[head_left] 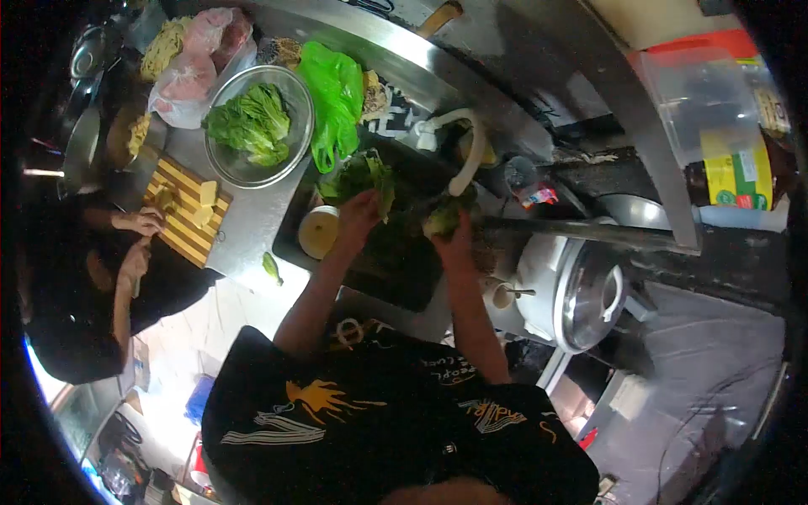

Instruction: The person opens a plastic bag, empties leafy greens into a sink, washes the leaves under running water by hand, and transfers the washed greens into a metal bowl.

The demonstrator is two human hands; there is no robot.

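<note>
Green leaves (pixel 381 181) are pinched in the left hand (pixel 362 212); the right hand (pixel 453 236) has fingers curled round a pale clump (pixel 438 222). Loose fingers could drop bits into the sink (pixel 404 282).

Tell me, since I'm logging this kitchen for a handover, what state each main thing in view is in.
Left hand, closed on leafy greens
Right hand, closed on a green vegetable
Bowl, uncovered, holding lettuce
Green bag, crumpled, contents hidden
Cutting board, yellow pieces on it
White pot, lid on
Faucet, water flow unclear
Loose leaf, lying on the counter
</note>
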